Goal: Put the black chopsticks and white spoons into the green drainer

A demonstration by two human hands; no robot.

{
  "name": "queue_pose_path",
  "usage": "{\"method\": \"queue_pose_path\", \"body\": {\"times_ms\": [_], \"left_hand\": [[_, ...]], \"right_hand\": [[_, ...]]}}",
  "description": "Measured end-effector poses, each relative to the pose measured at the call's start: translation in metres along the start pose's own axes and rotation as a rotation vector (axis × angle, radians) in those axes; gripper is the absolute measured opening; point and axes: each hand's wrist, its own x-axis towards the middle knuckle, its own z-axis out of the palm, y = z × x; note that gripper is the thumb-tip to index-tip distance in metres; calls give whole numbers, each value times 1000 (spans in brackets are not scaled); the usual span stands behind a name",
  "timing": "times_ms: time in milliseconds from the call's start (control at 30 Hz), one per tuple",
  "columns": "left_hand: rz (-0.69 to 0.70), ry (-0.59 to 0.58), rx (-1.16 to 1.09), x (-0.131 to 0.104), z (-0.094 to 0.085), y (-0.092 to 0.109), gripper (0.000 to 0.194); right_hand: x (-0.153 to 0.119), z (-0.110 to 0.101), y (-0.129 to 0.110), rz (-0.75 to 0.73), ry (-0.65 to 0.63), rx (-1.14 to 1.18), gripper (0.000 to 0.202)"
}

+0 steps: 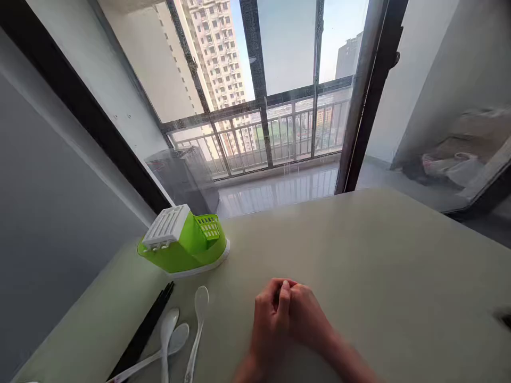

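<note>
My left hand and my right hand are clasped together over the pale table, near its front middle. The fingers of both are closed and pressed against each other, and no object shows in them. To their left lie a white spoon, a second spoon and a third spoon crossing under it. A bundle of black chopsticks rests further left. Behind these stands a green utensil holder with a white slotted top, touched by neither hand.
A grey wall runs along the table's left side. Beyond the far edge are a dark-framed glass door and a balcony railing. A small dark object is cut off at the right edge.
</note>
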Motion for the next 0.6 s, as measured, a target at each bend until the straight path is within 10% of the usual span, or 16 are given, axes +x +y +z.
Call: {"method": "queue_pose_path", "body": {"times_ms": [600], "left_hand": [[-11, 33, 14, -1, 2, 1, 42]], "right_hand": [[-2, -3, -4, 59, -64, 30, 28]]}}
